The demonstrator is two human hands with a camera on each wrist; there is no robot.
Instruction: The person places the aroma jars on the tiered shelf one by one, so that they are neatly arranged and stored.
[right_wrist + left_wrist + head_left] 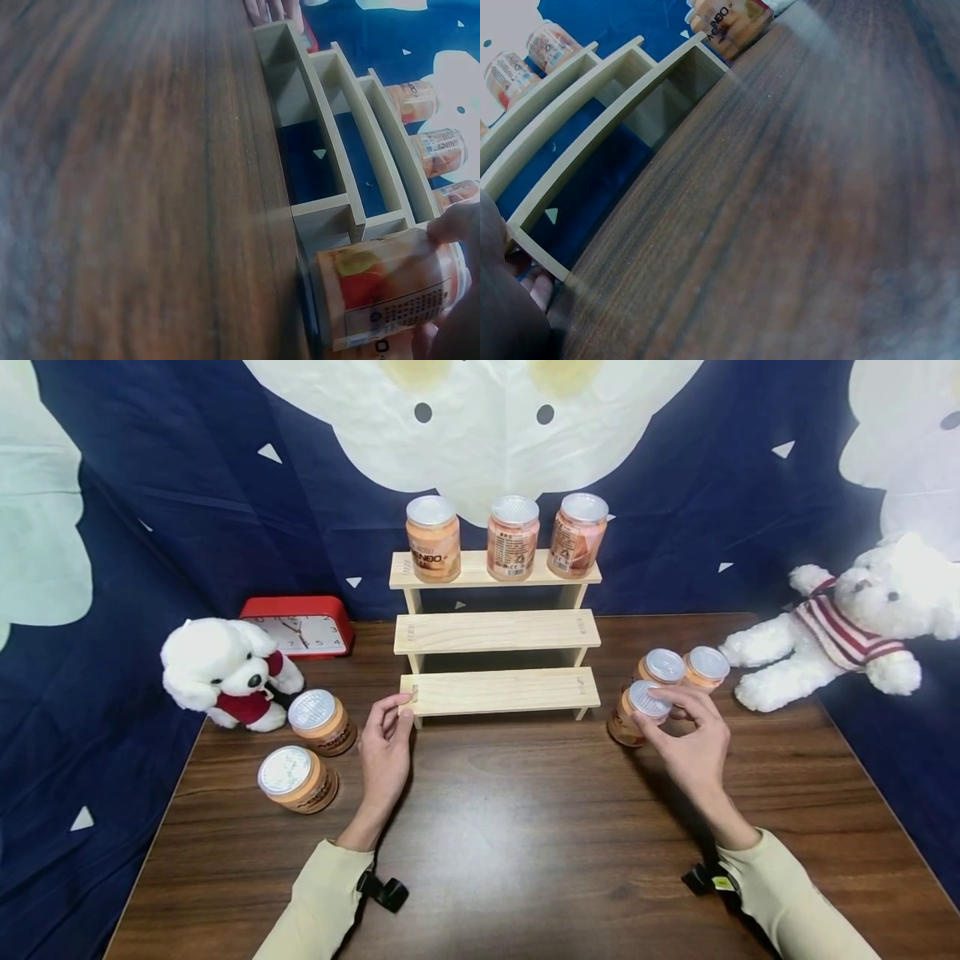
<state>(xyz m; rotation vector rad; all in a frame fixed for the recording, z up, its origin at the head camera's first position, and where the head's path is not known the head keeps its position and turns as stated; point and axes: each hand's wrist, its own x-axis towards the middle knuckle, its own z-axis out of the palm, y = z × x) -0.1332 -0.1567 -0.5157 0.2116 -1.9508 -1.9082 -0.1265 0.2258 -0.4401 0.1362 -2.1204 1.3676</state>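
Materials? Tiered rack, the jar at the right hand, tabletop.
Tiered rack: likely bare wood, matte; pale with fine grain.
Jar at the right hand: smooth, seemingly see-through plastic or glass, can't tell which; printed label. Its lid looks silvery and shiny, metal or plastic.
Tabletop: wood or wood-look laminate; dark streaky grain, soft sheen.

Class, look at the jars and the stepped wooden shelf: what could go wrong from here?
1. The right hand holds the front jar near its top, so it might slip if the grip is loose.
2. Two jars stand close behind that one; a sideways move could knock them.
3. The left hand holds the left end of the shelf's lowest step; a tug might shake the three jars on the narrow top step.
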